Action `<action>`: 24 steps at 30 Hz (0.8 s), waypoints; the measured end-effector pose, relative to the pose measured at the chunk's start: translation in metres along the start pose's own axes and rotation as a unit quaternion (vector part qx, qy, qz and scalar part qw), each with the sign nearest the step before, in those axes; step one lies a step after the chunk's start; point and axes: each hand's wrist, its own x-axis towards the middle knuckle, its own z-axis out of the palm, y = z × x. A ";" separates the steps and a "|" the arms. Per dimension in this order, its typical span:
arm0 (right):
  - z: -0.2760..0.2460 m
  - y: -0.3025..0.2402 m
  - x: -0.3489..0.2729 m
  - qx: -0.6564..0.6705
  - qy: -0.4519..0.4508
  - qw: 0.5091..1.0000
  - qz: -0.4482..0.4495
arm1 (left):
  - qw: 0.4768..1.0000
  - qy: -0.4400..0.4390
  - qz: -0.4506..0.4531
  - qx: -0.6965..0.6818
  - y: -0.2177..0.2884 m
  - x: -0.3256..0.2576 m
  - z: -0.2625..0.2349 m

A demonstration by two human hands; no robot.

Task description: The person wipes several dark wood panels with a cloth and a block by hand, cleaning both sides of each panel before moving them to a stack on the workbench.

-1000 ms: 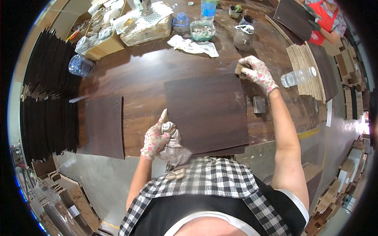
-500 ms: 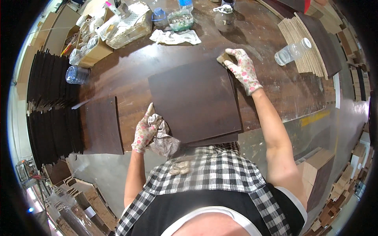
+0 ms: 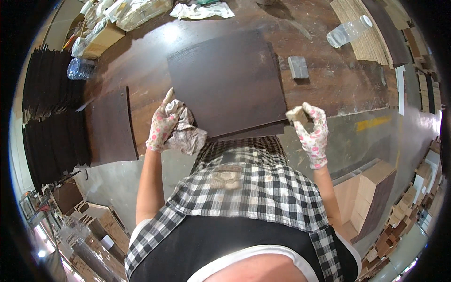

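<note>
A dark brown square panel (image 3: 225,87) lies in front of me, on top of another dark panel whose edges stick out at its right and near sides. At the panel's left edge, my left hand (image 3: 163,127), in a flower-print glove, is closed on a crumpled stained rag (image 3: 188,136). My right hand (image 3: 314,136), gloved alike, pinches a small tan sponge-like block (image 3: 297,115) at the panel's near right corner. A grey rectangular block (image 3: 298,67) rests on the table to the right of the panel.
A worn brown table (image 3: 319,91) carries everything. Tall stacks of dark boards (image 3: 56,136) stand at the left, beside a single dark panel (image 3: 110,127). A clear bottle (image 3: 349,31) lies on stacked boards at the far right. A white cloth (image 3: 202,10) is at the back.
My right hand has come from the panel's far right corner to its near right corner, still holding the tan block. The grey block now shows. The head view has shifted.
</note>
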 end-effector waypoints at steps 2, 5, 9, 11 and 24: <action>0.030 -0.007 -0.008 -0.056 0.054 0.996 -0.032 | 0.999 0.002 0.008 0.046 -0.004 0.004 -0.004; 0.076 -0.030 -0.026 -0.124 0.079 0.987 -0.056 | 0.999 -0.024 0.035 -0.017 -0.004 0.004 -0.002; 0.157 -0.066 -0.040 -0.098 -0.077 0.979 -0.162 | 0.975 -0.059 0.131 0.168 -0.023 0.026 -0.023; 0.185 -0.101 -0.046 -0.018 -0.157 0.959 -0.235 | 0.983 -0.121 0.064 0.121 -0.015 0.026 -0.041; 0.121 -0.055 -0.046 -0.135 0.125 0.982 -0.035 | 0.821 -0.068 0.276 0.496 0.012 0.028 -0.023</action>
